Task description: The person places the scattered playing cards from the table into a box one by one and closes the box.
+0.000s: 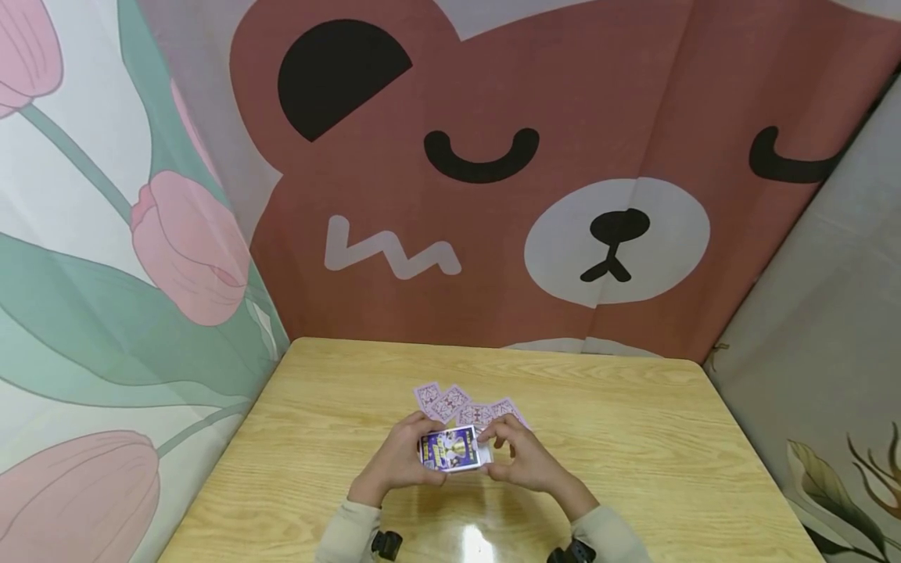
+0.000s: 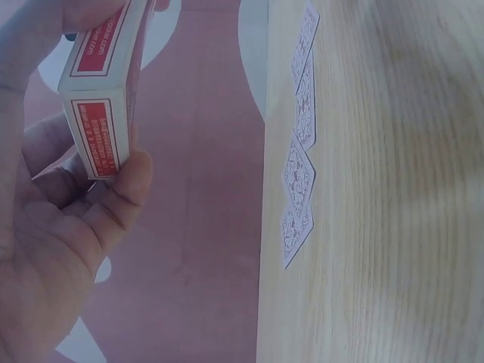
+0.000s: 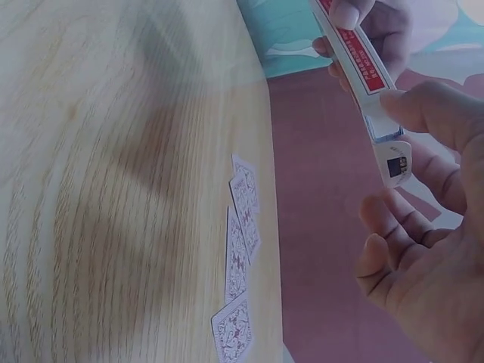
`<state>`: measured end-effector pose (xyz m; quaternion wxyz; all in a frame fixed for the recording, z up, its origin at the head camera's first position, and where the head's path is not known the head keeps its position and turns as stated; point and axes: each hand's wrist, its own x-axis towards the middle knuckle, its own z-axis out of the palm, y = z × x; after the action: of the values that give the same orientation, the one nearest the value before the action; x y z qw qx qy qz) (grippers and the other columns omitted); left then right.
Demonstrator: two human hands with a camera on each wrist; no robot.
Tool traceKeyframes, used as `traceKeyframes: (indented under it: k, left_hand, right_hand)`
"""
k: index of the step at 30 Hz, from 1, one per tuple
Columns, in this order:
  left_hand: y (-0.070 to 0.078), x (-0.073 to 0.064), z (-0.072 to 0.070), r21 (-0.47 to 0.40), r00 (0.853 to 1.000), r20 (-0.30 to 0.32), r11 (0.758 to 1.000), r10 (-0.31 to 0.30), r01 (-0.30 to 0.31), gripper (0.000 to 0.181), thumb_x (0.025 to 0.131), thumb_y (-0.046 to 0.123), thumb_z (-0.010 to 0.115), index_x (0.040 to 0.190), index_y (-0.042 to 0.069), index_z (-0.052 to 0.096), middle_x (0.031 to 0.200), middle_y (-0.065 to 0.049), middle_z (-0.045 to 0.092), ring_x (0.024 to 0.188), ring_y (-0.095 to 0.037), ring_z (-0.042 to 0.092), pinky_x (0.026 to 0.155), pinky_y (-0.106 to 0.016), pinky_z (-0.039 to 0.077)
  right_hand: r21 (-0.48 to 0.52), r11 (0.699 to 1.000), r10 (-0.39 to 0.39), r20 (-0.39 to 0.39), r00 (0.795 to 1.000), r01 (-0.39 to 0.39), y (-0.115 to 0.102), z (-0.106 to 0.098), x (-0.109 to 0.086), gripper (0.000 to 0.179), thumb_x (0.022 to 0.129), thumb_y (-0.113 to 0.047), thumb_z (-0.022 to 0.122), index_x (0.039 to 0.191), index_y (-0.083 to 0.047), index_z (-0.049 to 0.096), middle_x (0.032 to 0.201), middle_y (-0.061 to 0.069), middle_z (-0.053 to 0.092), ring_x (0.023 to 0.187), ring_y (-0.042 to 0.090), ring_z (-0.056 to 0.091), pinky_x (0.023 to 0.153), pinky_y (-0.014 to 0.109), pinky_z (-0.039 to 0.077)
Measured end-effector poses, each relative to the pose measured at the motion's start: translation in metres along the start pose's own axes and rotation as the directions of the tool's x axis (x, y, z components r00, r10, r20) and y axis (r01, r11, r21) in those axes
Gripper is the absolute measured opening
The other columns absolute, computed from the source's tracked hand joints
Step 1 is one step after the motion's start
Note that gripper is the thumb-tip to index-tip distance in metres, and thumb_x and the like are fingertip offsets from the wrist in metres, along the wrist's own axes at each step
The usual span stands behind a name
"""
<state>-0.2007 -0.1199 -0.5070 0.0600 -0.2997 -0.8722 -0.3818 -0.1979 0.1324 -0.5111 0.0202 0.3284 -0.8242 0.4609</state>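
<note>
A playing-card box (image 1: 450, 450) with a purple printed front is held above the table, its white and red sides showing in the wrist views. My left hand (image 1: 404, 453) grips its left end, thumb and fingers on opposite edges. At the other end, my right hand (image 1: 524, 457) pinches the box, its thumb (image 3: 427, 110) on the edge near the raised white end flap (image 3: 395, 166). The flap stands open, with card edges just visible inside. Behind the box, several playing cards (image 1: 449, 403) lie face down with patterned backs, partly overlapping.
The wooden table (image 1: 317, 438) reaches to a back edge against a curtain (image 1: 493, 258) printed with a bear. Printed fabric (image 1: 204, 352) hangs on the left, and more fabric (image 1: 831, 328) on the right. Dark wrist straps (image 1: 385, 545) sit over the sleeves.
</note>
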Motion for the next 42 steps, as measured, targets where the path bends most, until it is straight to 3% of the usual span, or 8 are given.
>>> traceKeyframes:
  k: [8,16,21,24,30,36,42]
  left_hand:
    - [0.001,-0.003,0.001,-0.021,1.000,0.005,1.000,-0.020,0.020,0.065,0.048,0.023,0.085,0.108,0.006,0.064,0.099,0.005,0.055,0.083,-0.009,0.050,0.071,-0.022,0.047]
    - [-0.002,-0.010,0.000,-0.029,1.000,-0.009,0.999,-0.018,0.018,0.064,0.049,0.022,0.084,0.107,0.006,0.064,0.096,0.006,0.054,0.080,-0.009,0.050,0.066,-0.022,0.047]
    - [-0.002,-0.009,0.000,-0.039,1.000,-0.003,0.999,-0.021,0.021,0.063,0.049,0.021,0.084,0.108,0.007,0.064,0.097,0.006,0.054,0.080,-0.010,0.050,0.067,-0.022,0.047]
    - [-0.001,-0.008,0.000,-0.038,1.000,0.000,0.999,-0.031,0.031,0.065,0.049,0.022,0.084,0.109,0.006,0.064,0.097,0.007,0.054,0.081,-0.010,0.050,0.068,-0.022,0.047]
    - [-0.001,-0.007,-0.002,-0.036,0.999,0.005,0.998,-0.047,0.047,0.066,0.049,0.022,0.084,0.110,0.006,0.064,0.096,0.006,0.054,0.080,-0.010,0.050,0.067,-0.022,0.047]
    - [0.000,-0.004,-0.003,-0.024,0.999,-0.004,0.999,-0.038,0.038,0.066,0.049,0.023,0.084,0.109,0.006,0.064,0.098,0.006,0.054,0.082,-0.010,0.050,0.069,-0.023,0.047]
    - [0.002,-0.003,-0.004,-0.001,1.000,-0.008,1.000,-0.027,0.027,0.065,0.047,0.023,0.083,0.107,0.007,0.064,0.098,0.006,0.055,0.084,-0.010,0.050,0.072,-0.024,0.047]
  right_hand:
    - [-0.033,0.999,-0.019,0.011,1.000,0.020,-0.002,-0.003,-0.004,0.038,0.071,-0.010,0.077,0.105,-0.012,0.061,0.103,0.001,0.051,0.081,0.024,0.051,0.059,0.035,0.044]
    - [-0.008,0.999,0.035,-0.002,0.999,-0.035,-0.002,-0.014,-0.014,0.040,0.079,-0.016,0.073,0.115,-0.009,0.058,0.104,0.001,0.054,0.084,0.027,0.055,0.063,0.038,0.046]
    - [-0.069,0.994,0.076,-0.088,0.993,-0.082,0.009,-0.008,-0.016,0.044,0.077,-0.018,0.074,0.115,-0.004,0.057,0.102,0.000,0.054,0.090,0.030,0.054,0.070,0.038,0.045]
    - [-0.084,0.981,0.155,-0.193,0.969,-0.174,0.019,-0.001,-0.017,0.047,0.073,-0.017,0.077,0.114,-0.004,0.058,0.101,0.000,0.054,0.091,0.028,0.052,0.075,0.044,0.045]
    - [-0.037,0.948,0.286,-0.344,0.894,-0.317,0.037,0.010,-0.016,0.051,0.070,-0.016,0.077,0.114,-0.002,0.057,0.104,0.013,0.055,0.093,0.034,0.052,0.077,0.047,0.044]
    - [-0.036,0.912,0.367,-0.374,0.852,-0.409,0.052,0.012,-0.009,0.057,0.069,-0.016,0.077,0.118,0.003,0.055,0.107,0.021,0.053,0.093,0.037,0.052,0.074,0.044,0.045]
    - [-0.028,0.875,0.440,-0.370,0.819,-0.483,0.069,0.014,-0.002,0.062,0.068,-0.013,0.079,0.120,0.006,0.052,0.107,0.025,0.050,0.087,0.031,0.052,0.074,0.043,0.045]
